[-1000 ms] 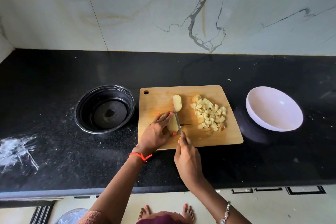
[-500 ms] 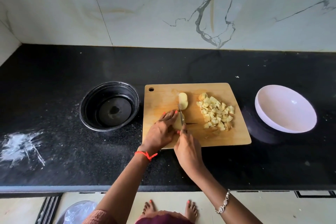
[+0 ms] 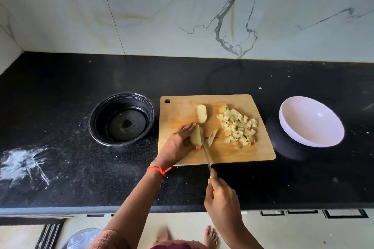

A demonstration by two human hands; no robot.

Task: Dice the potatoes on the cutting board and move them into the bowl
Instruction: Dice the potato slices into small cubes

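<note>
While the left grip (image 3: pixel 180 143) curls round a potato piece (image 3: pixel 195 137) on the cutting board (image 3: pixel 182 107), the right grip (image 3: pixel 222 202) clasps the knife (image 3: pixel 207 156) at 5 o'clock; diced potato (image 3: pixel 238 127) lies at 3 o'clock, with the bowl (image 3: pixel 311 121) beyond.

1. Black speckled countertop (image 3: pixel 60 91), running right up to the marble wall.
2. Wooden cutting board (image 3: pixel 182 107) lies flat in the middle, near the front edge.
3. Black bowl (image 3: pixel 91 125) sits just beside the board's left edge.
4. White bowl (image 3: pixel 311 125) stands to the right, apart from the board.
5. Powdery white smear (image 3: pixel 22 161) far left; one pale crumb (image 3: pixel 259 88) behind the board.
</note>
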